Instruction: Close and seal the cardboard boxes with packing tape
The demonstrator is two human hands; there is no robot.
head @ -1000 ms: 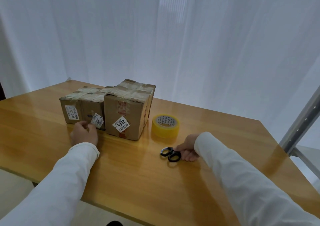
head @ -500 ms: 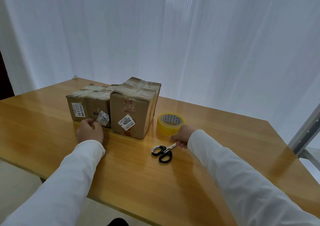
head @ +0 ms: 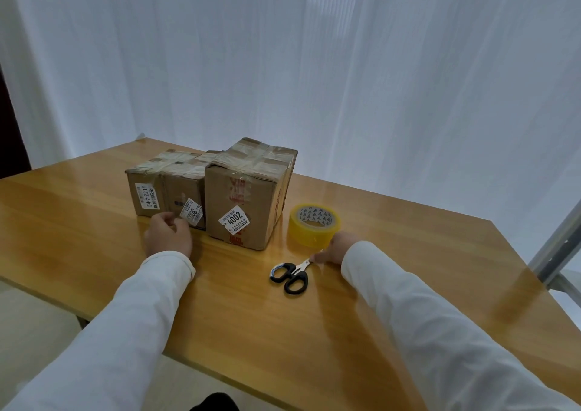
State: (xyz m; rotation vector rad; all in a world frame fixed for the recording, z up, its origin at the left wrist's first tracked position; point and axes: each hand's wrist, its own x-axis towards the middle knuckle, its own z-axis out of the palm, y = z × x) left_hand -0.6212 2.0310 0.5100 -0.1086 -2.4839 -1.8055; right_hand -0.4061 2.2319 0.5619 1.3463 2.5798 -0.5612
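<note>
Left hand (head: 168, 235): fingers curled at the low box (head: 166, 187), seemingly pinching its peeling label (head: 191, 216)
Right hand (head: 338, 247): against the tape roll (head: 314, 224); finger state cannot be told
Scissors (head: 290, 275): flat on the table (head: 393, 285); blades by that hand
Tall box (head: 250, 192): taped shut; touching the low box

Right hand (head: 338, 248): fingers hidden behind its own back, scissor (head: 290, 274) blade tips covered. Low box (head: 163, 190): right end hidden behind tall box (head: 248, 196). Small label print unreadable; table (head: 345, 332) near corners cut off.
</note>
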